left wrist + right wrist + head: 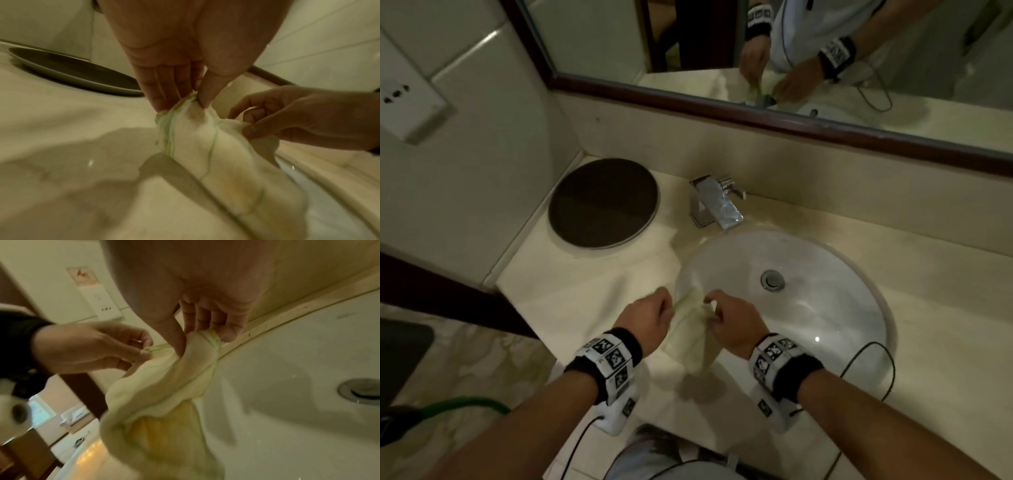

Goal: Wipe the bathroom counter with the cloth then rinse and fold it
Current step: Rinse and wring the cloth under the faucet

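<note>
A pale cloth (693, 337) with thin green stripes hangs between my two hands over the near left rim of the sink (835, 329). My left hand (662, 306) pinches its upper left corner; in the left wrist view the thumb and fingers (162, 104) meet on the bunched edge of the cloth (205, 146). My right hand (714, 310) pinches the upper right corner, seen close in the right wrist view with the thumb and fingers (228, 335) on the cloth (164, 386). The lower end droops onto the beige counter (585, 294).
A square chrome faucet (717, 202) stands behind the white basin, with the drain (772, 279) at its centre. A round dark tray (602, 202) lies on the counter's back left. A framed mirror (791, 51) runs along the wall. A black cable (883, 356) trails across the counter at the right.
</note>
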A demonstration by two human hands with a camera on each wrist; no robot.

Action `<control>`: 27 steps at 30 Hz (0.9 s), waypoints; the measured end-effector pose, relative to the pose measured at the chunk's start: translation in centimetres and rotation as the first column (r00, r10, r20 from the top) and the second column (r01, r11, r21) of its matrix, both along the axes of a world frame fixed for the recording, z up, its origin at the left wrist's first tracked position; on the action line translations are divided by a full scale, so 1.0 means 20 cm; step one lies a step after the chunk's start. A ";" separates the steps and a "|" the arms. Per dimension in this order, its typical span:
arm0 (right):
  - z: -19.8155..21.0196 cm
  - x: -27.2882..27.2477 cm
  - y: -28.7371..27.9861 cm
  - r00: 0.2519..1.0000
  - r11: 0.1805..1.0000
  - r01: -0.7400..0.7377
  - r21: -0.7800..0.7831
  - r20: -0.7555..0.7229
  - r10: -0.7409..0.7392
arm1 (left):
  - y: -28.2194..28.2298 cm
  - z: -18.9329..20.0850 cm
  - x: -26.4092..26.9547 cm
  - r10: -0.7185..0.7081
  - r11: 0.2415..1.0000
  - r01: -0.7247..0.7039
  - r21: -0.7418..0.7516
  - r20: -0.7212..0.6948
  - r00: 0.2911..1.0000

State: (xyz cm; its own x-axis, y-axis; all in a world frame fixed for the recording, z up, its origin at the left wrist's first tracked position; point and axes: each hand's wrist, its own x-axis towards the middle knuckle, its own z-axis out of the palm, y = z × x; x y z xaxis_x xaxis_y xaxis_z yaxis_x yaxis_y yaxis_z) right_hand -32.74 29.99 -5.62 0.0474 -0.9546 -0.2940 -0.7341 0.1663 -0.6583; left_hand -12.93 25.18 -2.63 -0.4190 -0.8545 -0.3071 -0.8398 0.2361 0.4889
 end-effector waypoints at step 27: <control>0.24 -0.58 -0.97 0.866 0.977 0.122 -0.173 -0.463 -0.190 | -0.33 0.10 -0.55 0.270 0.961 -0.239 0.140 -0.271 0.924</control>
State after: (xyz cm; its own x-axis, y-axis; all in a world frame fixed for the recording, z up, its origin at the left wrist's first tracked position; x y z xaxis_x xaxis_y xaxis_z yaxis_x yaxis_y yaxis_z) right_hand -44.26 10.52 -0.73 -0.2181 -0.9695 -0.1122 -0.9347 0.2405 -0.2616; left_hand -23.99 18.67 -0.63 -0.2745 -0.9141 -0.2986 -0.6865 -0.0312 0.7265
